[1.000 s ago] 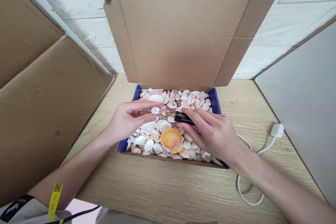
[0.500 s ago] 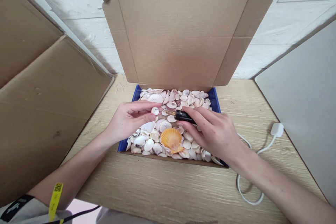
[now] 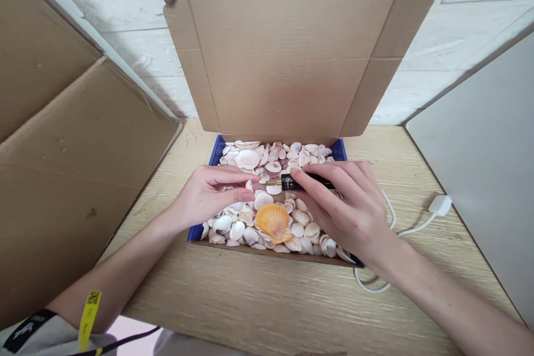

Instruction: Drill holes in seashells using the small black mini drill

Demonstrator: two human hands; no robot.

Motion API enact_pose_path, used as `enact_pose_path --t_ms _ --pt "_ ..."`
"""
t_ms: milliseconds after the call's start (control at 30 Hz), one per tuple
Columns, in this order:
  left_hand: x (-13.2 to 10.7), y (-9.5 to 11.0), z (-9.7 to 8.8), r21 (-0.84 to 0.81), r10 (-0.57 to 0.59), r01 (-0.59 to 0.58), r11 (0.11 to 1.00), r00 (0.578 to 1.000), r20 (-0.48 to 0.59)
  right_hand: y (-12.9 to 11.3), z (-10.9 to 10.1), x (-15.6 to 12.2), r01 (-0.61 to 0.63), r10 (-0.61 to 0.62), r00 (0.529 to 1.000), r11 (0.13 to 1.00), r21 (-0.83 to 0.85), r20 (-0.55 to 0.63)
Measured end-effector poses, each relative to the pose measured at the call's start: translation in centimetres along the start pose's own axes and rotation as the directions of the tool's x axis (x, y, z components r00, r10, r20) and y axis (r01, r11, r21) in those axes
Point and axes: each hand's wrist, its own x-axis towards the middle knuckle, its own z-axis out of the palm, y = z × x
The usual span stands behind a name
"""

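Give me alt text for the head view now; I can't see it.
Left hand pinching a small shell while the right hand holds a black tool, its brass tip pointing toward that shell; contact is unclear. Below is an open box of shells, a large orange shell near its front, with a white plug on the table to the right.

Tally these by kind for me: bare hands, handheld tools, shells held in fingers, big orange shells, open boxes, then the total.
Bare hands: 2, left hand and right hand
Handheld tools: 1, black tool
Held shells: 1, small shell
Big orange shell: 1
Open box: 1
Total: 6
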Motion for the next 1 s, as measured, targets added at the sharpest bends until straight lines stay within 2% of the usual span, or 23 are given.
enact_pose_path --t_ms 167,400,567,767,867,1000 --pt "0.05 -0.09 0.02 -0.009 -0.016 0.016 1.000 0.999 0.045 0.00 0.07 -0.05 -0.001 0.001 1.000 1.000 -0.018 -0.002" --pt "-0.08 -0.14 0.16 0.017 0.028 -0.027 0.999 0.997 -0.066 -0.47 0.78 -0.06 -0.078 0.073 0.981 0.997 0.018 0.181" --pt "-0.15 -0.12 0.32 0.045 0.093 -0.090 0.995 0.994 -0.059 -0.38 0.71 0.05 -0.031 0.030 0.994 1.000 0.005 0.109" --pt "0.03 -0.09 0.41 0.064 0.005 -0.005 0.998 1.000 -0.007 -0.18 0.16 0.05 0.054 -0.052 0.998 0.998 -0.039 0.033" --pt "0.04 -0.14 0.41 0.042 0.000 0.000 0.999 1.000 0.008 -0.20 -0.01 0.03 0.067 -0.067 0.998 0.997 -0.047 0.005" --pt "-0.05 -0.41 0.31 0.061 0.065 -0.064 0.996 0.998 -0.017 -0.30 0.20 0.10 0.035 -0.033 0.998 0.998 -0.048 0.055"
